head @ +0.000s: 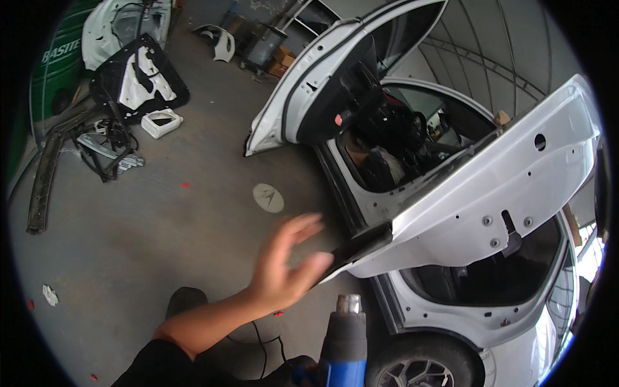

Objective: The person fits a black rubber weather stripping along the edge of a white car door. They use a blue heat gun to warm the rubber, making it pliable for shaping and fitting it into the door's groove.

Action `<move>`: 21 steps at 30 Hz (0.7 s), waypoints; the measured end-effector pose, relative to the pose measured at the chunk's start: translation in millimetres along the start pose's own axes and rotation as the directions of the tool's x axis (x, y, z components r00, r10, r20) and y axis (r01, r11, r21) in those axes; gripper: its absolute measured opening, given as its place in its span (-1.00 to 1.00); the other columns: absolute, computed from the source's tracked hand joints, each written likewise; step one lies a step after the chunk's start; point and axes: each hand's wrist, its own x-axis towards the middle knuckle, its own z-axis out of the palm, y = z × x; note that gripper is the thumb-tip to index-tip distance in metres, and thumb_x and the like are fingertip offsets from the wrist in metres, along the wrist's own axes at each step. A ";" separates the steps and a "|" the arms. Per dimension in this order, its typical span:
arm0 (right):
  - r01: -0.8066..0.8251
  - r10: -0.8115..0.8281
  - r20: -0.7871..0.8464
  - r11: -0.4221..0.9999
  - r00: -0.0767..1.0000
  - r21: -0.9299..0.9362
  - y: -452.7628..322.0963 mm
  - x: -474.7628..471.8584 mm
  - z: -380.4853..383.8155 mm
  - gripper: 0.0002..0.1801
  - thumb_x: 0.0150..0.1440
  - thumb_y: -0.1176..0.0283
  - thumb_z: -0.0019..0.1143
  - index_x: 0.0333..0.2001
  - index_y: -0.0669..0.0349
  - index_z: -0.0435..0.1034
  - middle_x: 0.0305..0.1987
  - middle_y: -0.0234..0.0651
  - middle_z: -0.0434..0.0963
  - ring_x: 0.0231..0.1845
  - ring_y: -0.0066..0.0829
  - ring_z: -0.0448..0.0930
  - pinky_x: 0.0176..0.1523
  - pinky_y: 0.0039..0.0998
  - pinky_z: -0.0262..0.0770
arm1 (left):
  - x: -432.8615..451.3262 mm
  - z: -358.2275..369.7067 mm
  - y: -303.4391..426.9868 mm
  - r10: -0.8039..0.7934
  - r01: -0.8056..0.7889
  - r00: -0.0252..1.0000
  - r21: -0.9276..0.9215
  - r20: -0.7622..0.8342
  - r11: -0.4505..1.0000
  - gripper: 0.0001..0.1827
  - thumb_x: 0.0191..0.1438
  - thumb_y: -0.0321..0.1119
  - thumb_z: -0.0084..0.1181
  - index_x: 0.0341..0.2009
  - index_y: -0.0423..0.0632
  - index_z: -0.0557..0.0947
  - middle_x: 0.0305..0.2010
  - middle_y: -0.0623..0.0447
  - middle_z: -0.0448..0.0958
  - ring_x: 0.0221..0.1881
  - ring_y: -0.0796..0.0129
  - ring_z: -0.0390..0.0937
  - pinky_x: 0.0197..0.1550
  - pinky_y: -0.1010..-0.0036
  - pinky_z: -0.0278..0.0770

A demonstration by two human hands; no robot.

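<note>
My left hand (287, 263) is raised beside the lower corner of a silver car door (435, 222), its fingers apart and nothing in them. The thumb overlaps that door edge in the picture; whether it touches I cannot tell. A black strip (365, 244) runs along the door edge near the fingers. Below the hand, a blue and black heat gun (344, 334) points its metal nozzle up toward the door. My right hand is out of view; the gun's lower part is cut off by the bottom edge.
A second open door (309, 87) stands farther along the silver car. The car's wheel (420, 365) is at lower right. A black cable (263, 348) lies near my legs. Removed panels (142, 80), a white jug (162, 122) and a green drum (60, 58) are at upper left.
</note>
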 end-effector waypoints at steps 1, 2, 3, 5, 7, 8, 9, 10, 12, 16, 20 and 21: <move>-0.009 0.009 -0.030 1.000 1.000 -0.006 -5.0 -15.3 -8.8 -0.21 -0.05 0.16 0.34 0.16 0.33 0.19 -0.01 -0.05 0.45 -0.05 -0.07 0.50 0.02 -0.16 0.45 | -34.9 -11.2 -26.3 -0.125 0.127 0.992 -0.064 0.027 0.990 -0.50 0.01 -0.41 0.24 0.07 -0.18 0.45 -0.06 -0.05 0.51 -0.05 0.26 0.49 0.03 0.39 0.43; -0.032 0.033 -0.052 0.999 0.998 0.009 -3.3 -34.4 -16.2 -0.21 -0.05 0.16 0.34 0.16 0.33 0.18 -0.01 -0.04 0.45 -0.04 -0.07 0.50 0.02 -0.16 0.45 | -75.4 -23.4 -51.7 -0.275 0.284 0.943 -0.022 0.189 0.959 -0.47 0.01 -0.42 0.22 0.10 -0.20 0.42 0.03 -0.08 0.46 0.05 0.24 0.43 0.10 0.35 0.38; -0.059 0.061 -0.052 0.997 0.997 0.047 5.1 -48.3 -13.5 -0.21 -0.05 0.15 0.34 0.16 0.33 0.18 -0.01 -0.04 0.44 -0.04 -0.07 0.50 0.03 -0.16 0.45 | -112.9 -41.9 -65.9 -0.413 0.411 0.853 0.075 0.321 0.908 -0.44 0.01 -0.42 0.20 0.14 -0.21 0.40 0.13 -0.10 0.41 0.15 0.22 0.38 0.16 0.31 0.34; -0.111 0.117 -0.075 0.990 0.990 0.084 12.6 -85.4 -17.1 -0.20 -0.05 0.15 0.34 0.16 0.34 0.17 -0.01 -0.03 0.44 -0.04 -0.06 0.49 0.03 -0.15 0.45 | -184.5 -62.5 -64.0 -0.405 0.522 0.621 0.031 0.671 0.853 -0.22 -0.03 -0.35 0.27 0.28 -0.19 0.24 0.28 -0.16 0.26 0.32 0.14 0.21 0.31 0.24 0.16; -0.179 0.190 -0.083 0.976 0.978 0.124 23.8 -120.9 -17.4 -0.19 -0.04 0.14 0.33 0.16 0.34 0.17 0.00 -0.03 0.44 -0.04 -0.05 0.49 0.03 -0.15 0.45 | -201.8 -66.8 -27.1 -0.392 0.762 0.392 -0.054 0.832 0.646 -0.01 -0.07 -0.30 0.32 0.39 -0.11 0.05 0.38 -0.19 0.12 0.43 0.10 0.05 0.39 0.21 0.02; -0.218 0.231 -0.083 0.966 0.969 0.141 29.8 -139.2 -16.4 -0.19 -0.04 0.14 0.33 0.16 0.34 0.16 0.00 -0.02 0.43 -0.03 -0.05 0.49 0.04 -0.15 0.45 | -206.7 -68.8 -24.8 -0.431 0.791 0.361 -0.026 0.827 0.612 0.04 -0.08 -0.29 0.34 0.40 -0.10 0.00 0.40 -0.19 0.08 0.44 0.09 0.01 0.40 0.20 -0.01; -0.254 0.268 -0.077 0.954 0.960 0.157 36.4 -153.2 -13.3 -0.19 -0.04 0.13 0.33 0.17 0.35 0.16 0.00 -0.02 0.43 -0.03 -0.05 0.49 0.04 -0.14 0.44 | -208.8 -71.0 -23.9 -0.471 0.817 0.331 0.001 0.818 0.577 0.09 -0.10 -0.27 0.36 0.42 -0.08 -0.05 0.42 -0.19 0.04 0.46 0.08 -0.04 0.41 0.19 -0.04; -0.281 0.296 -0.071 0.945 0.952 0.169 40.9 -167.2 -10.8 -0.18 -0.04 0.13 0.33 0.17 0.35 0.16 0.00 -0.02 0.43 -0.03 -0.05 0.49 0.04 -0.14 0.44 | -209.6 -72.6 -23.2 -0.503 0.839 0.305 0.021 0.809 0.544 0.15 -0.11 -0.26 0.39 0.43 -0.07 -0.10 0.44 -0.19 0.00 0.48 0.08 -0.08 0.43 0.18 -0.07; -0.338 0.352 -0.044 0.921 0.935 0.191 52.1 -190.3 -6.8 -0.18 -0.04 0.12 0.33 0.17 0.35 0.15 0.00 -0.01 0.43 -0.03 -0.04 0.49 0.04 -0.14 0.44 | -198.5 -79.0 -13.2 -0.467 0.911 0.253 -0.047 0.847 0.409 0.18 -0.14 -0.26 0.42 0.43 -0.08 -0.11 0.45 -0.21 -0.03 0.48 0.08 -0.10 0.43 0.17 -0.09; -0.417 0.415 0.049 0.894 0.909 0.163 59.9 -226.8 -3.7 -0.16 -0.03 0.11 0.33 0.18 0.36 0.13 0.01 0.00 0.42 -0.02 -0.03 0.48 0.05 -0.13 0.44 | -228.1 -83.7 -31.2 -0.495 0.857 0.334 -0.039 0.802 0.514 0.05 -0.13 -0.27 0.43 0.38 -0.11 0.08 0.26 -0.31 0.28 0.34 0.01 0.20 0.30 0.13 0.21; 0.122 0.083 0.478 0.916 0.874 -0.383 46.6 -217.0 -25.6 -0.14 -0.04 0.09 0.33 0.19 0.36 0.13 0.04 0.02 0.41 -0.03 -0.01 0.47 0.03 -0.12 0.42 | -221.3 -83.9 -24.1 -0.567 0.838 0.451 -0.107 0.690 0.535 -0.09 -0.05 -0.33 0.35 0.36 -0.09 0.15 0.23 -0.22 0.35 0.27 0.03 0.31 0.28 0.13 0.27; 0.556 -0.077 0.706 0.677 0.704 -0.481 39.4 -202.5 -34.4 -0.13 -0.06 0.09 0.34 0.19 0.36 0.14 0.06 0.02 0.40 -0.04 -0.01 0.47 0.00 -0.12 0.41 | -204.6 -81.7 -16.3 -0.581 0.835 0.481 -0.141 0.657 0.532 -0.11 -0.03 -0.35 0.33 0.35 -0.09 0.16 0.23 -0.19 0.35 0.26 0.05 0.32 0.28 0.13 0.26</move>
